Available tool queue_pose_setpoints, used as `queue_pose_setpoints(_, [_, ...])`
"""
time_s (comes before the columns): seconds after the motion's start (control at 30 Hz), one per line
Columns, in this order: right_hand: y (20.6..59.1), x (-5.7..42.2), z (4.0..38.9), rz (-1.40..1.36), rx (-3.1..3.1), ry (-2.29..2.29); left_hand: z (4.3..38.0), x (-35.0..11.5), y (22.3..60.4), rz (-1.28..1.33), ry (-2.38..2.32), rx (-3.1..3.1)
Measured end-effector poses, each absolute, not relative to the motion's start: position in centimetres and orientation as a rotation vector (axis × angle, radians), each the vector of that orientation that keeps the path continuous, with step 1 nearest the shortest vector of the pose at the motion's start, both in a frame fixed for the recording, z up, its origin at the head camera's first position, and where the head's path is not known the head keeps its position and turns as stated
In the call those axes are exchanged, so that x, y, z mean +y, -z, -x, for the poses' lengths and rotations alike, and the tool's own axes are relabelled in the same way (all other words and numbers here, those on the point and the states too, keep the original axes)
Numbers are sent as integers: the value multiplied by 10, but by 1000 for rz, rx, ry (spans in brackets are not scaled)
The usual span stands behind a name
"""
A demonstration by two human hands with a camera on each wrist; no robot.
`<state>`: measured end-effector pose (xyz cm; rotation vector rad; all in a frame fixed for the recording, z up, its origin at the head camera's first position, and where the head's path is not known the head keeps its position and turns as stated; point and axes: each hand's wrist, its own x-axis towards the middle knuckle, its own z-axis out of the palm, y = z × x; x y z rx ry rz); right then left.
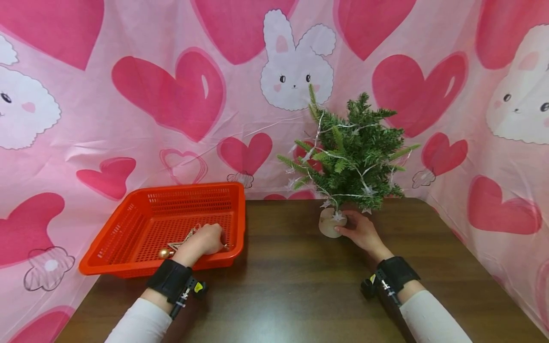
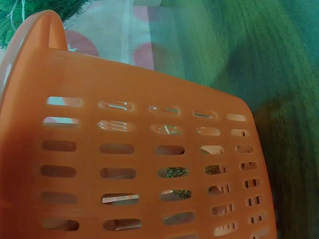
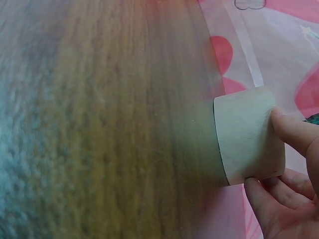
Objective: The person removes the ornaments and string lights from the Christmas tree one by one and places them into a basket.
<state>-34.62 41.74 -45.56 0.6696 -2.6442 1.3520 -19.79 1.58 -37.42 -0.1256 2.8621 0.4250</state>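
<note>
"So, where is the bushy green artificial tree (image 1: 358,157) with the pale cylindrical wooden base (image 1: 327,224)?"

"Right of the red-orange slotted plastic basket (image 1: 242,214), at the dark brown wooden surface (image 1: 279,271). A clear string of translucent stars (image 1: 368,190) winds about its branches."

"And the right hand (image 1: 361,231)?"

"Also right of the basket, its grip holding the base between thumb and fingers."

"What about the left hand (image 1: 206,239)?"

"Inside the basket, by the front wall towards the right. Its fingertips are hidden, so I can't tell whether its grip holds anything. A shiny gold ball (image 1: 163,253) lies in the basket too, towards the front."
</note>
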Motion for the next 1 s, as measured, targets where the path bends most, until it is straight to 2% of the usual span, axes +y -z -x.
queue_pose_setpoints(1.0, [457,419,347,-653,-2669,-1330,201,17,377,133,-406,2796])
